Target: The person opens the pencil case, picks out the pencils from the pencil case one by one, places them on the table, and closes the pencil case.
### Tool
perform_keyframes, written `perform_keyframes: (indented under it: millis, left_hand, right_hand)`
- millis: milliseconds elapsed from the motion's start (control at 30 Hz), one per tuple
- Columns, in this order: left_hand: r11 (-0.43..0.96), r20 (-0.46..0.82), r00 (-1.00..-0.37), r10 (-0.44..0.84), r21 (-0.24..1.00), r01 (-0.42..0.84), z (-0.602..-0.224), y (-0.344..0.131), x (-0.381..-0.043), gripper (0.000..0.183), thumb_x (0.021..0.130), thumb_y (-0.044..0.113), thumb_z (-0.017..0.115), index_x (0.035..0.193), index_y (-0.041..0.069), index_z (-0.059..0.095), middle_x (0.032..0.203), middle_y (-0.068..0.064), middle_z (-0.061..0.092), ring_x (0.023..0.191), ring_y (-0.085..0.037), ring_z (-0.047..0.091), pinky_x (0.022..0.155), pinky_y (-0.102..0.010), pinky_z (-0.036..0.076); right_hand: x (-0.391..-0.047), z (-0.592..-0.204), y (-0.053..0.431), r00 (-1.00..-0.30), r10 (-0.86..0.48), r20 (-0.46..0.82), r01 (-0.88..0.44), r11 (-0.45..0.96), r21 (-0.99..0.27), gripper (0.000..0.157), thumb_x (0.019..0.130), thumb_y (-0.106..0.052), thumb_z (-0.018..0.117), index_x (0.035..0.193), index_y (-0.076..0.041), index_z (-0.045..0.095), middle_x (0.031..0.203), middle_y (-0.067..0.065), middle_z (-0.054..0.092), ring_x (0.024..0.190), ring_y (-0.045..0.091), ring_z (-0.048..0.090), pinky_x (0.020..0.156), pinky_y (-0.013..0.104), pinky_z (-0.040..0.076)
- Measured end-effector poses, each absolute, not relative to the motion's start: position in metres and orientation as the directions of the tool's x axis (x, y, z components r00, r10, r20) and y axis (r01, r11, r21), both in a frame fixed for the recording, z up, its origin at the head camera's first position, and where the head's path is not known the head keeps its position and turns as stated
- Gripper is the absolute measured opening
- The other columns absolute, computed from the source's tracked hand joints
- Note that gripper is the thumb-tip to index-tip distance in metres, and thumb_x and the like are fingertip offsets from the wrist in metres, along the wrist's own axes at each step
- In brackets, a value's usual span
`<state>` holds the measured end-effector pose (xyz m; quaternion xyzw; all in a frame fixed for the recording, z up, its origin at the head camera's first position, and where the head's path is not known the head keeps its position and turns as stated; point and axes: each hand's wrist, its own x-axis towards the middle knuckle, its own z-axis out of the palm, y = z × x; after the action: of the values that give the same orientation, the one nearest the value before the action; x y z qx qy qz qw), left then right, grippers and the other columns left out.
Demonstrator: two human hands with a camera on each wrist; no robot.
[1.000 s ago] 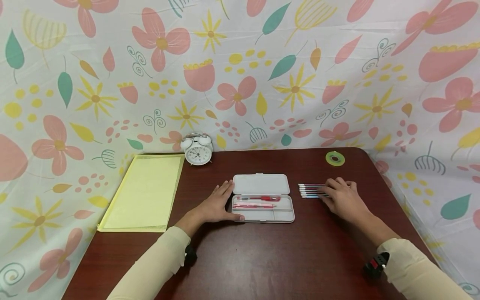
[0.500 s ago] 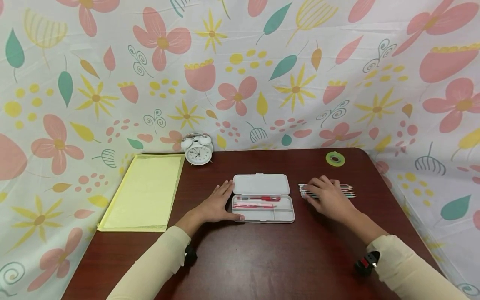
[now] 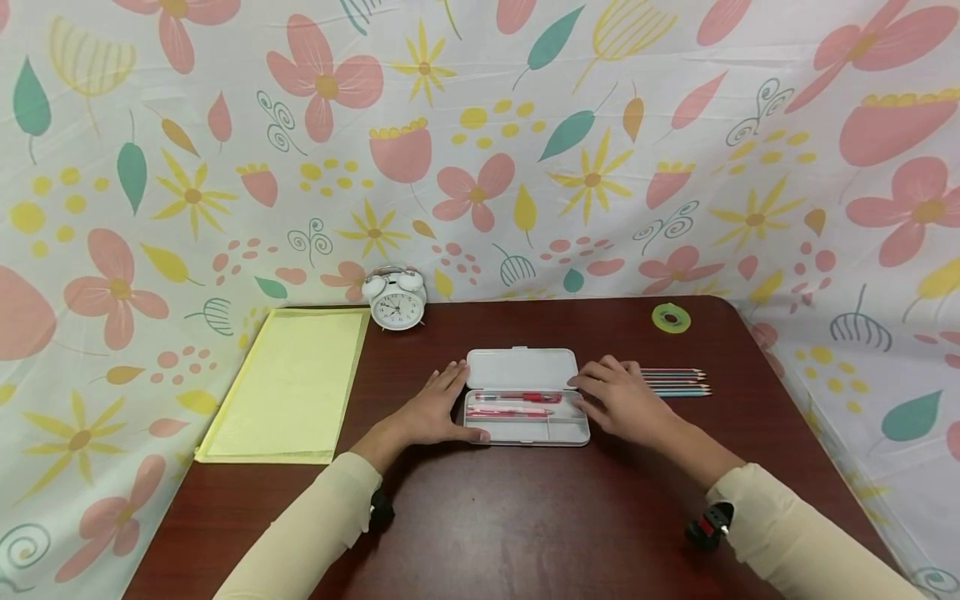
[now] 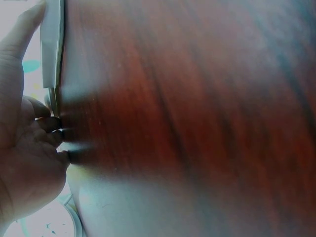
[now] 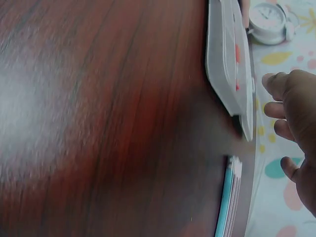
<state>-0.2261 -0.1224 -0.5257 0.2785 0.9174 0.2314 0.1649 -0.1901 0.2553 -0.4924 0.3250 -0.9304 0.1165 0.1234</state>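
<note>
A white pencil case [image 3: 521,367] lies with its lid open in the middle of the table, a red pen [image 3: 536,397] and a pink-and-white pen [image 3: 510,412] in its upper compartment. My left hand [image 3: 431,412] rests along the case's left side, thumb and fingers spread and straight, the thumb at the near left corner. At the case's right edge, my right hand [image 3: 622,400] holds nothing, its fingers loosely extended; the right wrist view has them apart from the case [image 5: 224,59]. Several pencils [image 3: 678,382] lie in a row to the right, partly behind that hand.
Far left on the dark red table [image 3: 480,517] is a yellow zip folder [image 3: 288,387]. A white alarm clock [image 3: 396,304] stands at the back edge. A green tape roll [image 3: 671,317] lies at the back right. Floral cloth [image 3: 480,125] hangs behind the table.
My right hand has moved left over the row of pencils to the case's right edge, leaving them on the table. The left hand stays in place.
</note>
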Motion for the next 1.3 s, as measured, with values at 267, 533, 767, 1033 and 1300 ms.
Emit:
perform_keyframes:
  millis: [267, 533, 767, 1033, 1300]
  left_hand:
    - [0.745, -0.172, -0.795, 0.581, 0.505, 0.435, -0.524, -0.121, -0.224, 0.134, 0.089, 0.072, 0.082, 0.177, 0.002, 0.009, 0.187, -0.016, 0.008, 0.176, -0.033, 0.006, 0.143, -0.054, 0.009]
    - [0.738, -0.17, -0.796, 0.581, 0.521, 0.429, -0.523, -0.121, -0.223, 0.134, 0.089, 0.071, 0.083, 0.177, 0.001, 0.009, 0.187, -0.016, 0.008, 0.176, -0.032, 0.006, 0.143, -0.054, 0.007]
    - [0.744, -0.172, -0.797, 0.579, 0.512, 0.43, -0.524, -0.12, -0.223, 0.134, 0.089, 0.071, 0.082, 0.177, 0.001, 0.01, 0.187, -0.017, 0.009, 0.176, -0.033, 0.006, 0.143, -0.055, 0.008]
    - [0.741, -0.174, -0.792, 0.585, 0.513, 0.434, -0.524, -0.122, -0.224, 0.134, 0.088, 0.072, 0.082, 0.177, 0.002, 0.009, 0.188, -0.016, 0.008, 0.176, -0.033, 0.005, 0.143, -0.054, 0.007]
    - [0.741, -0.187, -0.796, 0.576, 0.53, 0.411, -0.533, -0.123, -0.229, 0.139, 0.085, 0.078, 0.081, 0.178, 0.006, 0.005, 0.188, -0.011, 0.003, 0.176, -0.026, 0.0, 0.143, -0.049, 0.003]
  right_hand:
    - [-0.185, -0.495, 0.237, -0.729, -0.629, 0.27, -0.676, 0.725, -0.135, 0.027, 0.099, -0.026, 0.085, 0.124, -0.016, 0.082, 0.117, 0.0, 0.073, 0.107, 0.022, 0.058, 0.088, 0.057, 0.046]
    - [-0.182, -0.5, 0.227, -0.767, -0.616, 0.179, -0.638, 0.761, -0.117, 0.029, 0.099, -0.031, 0.085, 0.124, -0.017, 0.082, 0.116, 0.0, 0.074, 0.111, 0.024, 0.061, 0.092, 0.064, 0.049]
    - [-0.181, -0.505, 0.224, -0.765, -0.619, 0.178, -0.64, 0.762, -0.099, 0.024, 0.097, -0.028, 0.088, 0.117, -0.016, 0.083, 0.109, 0.001, 0.074, 0.105, 0.024, 0.063, 0.086, 0.059, 0.047]
    - [-0.18, -0.505, 0.22, -0.767, -0.614, 0.189, -0.638, 0.761, -0.117, 0.014, 0.096, -0.023, 0.088, 0.107, -0.018, 0.083, 0.104, 0.0, 0.075, 0.1, 0.023, 0.063, 0.085, 0.056, 0.044]
    - [-0.182, -0.507, 0.219, -0.789, -0.585, 0.189, -0.611, 0.778, -0.145, 0.01, 0.096, -0.022, 0.089, 0.099, -0.02, 0.079, 0.099, -0.002, 0.075, 0.096, 0.021, 0.063, 0.082, 0.054, 0.043]
